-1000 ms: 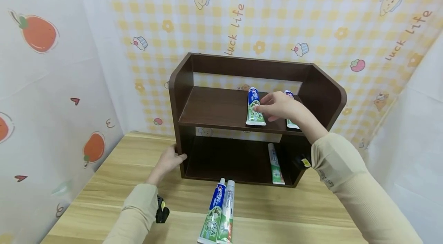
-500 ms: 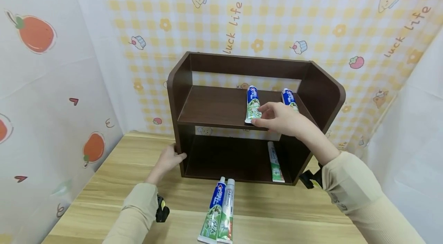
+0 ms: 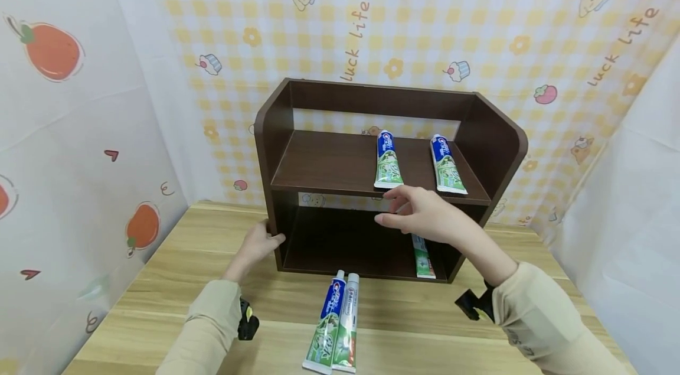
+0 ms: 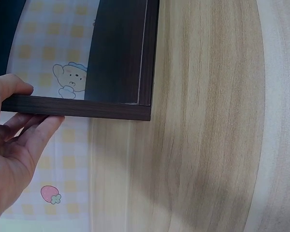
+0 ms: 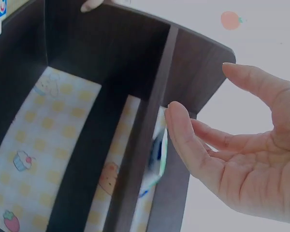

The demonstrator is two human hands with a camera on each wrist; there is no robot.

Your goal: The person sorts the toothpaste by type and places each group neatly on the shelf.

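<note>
My left hand (image 3: 258, 243) grips the left side panel of a dark brown two-tier shelf (image 3: 324, 191). In the left wrist view the thumb (image 4: 17, 86) lies on one face of the panel and the fingers on the other. My right hand (image 3: 422, 214) hangs in front of the shelf's middle board, with relaxed fingers and nothing in them. Just above it, a blue and green toothpaste tube (image 3: 388, 161) lies on the upper tier. Another such toothpaste tube (image 3: 447, 165) lies to its right. On the lower tier, a white and green toothpaste tube (image 3: 422, 258) is partly hidden by my right hand.
On the wooden table (image 3: 425, 339) before the shelf, a blue and green tube (image 3: 325, 328) and a white and green tube (image 3: 347, 328) lie side by side. A checked cloth (image 3: 329, 26) hangs behind the shelf, with white cloth at both sides.
My right hand has let go of the left tube on the upper tier and drawn down and toward me. That tube stays there. My left hand keeps its grip on the panel.
</note>
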